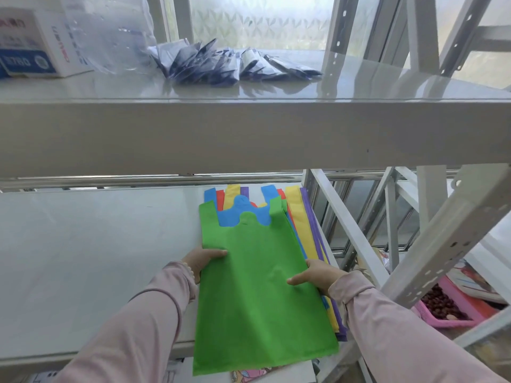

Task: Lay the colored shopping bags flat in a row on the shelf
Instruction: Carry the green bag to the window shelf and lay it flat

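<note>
Risk: green bag (260, 286) overhangs shelf (96, 258) front edge | left hand (203, 259), right hand (315, 275) pinch its sides | lifting may drag blue bag (250, 214) askew

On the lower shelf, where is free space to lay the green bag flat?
The lower shelf is bare left of the bag stack, out to the picture's left edge. The right end is crowded: the stack lies there, with the green bag on top, held by the left hand and right hand.
</note>
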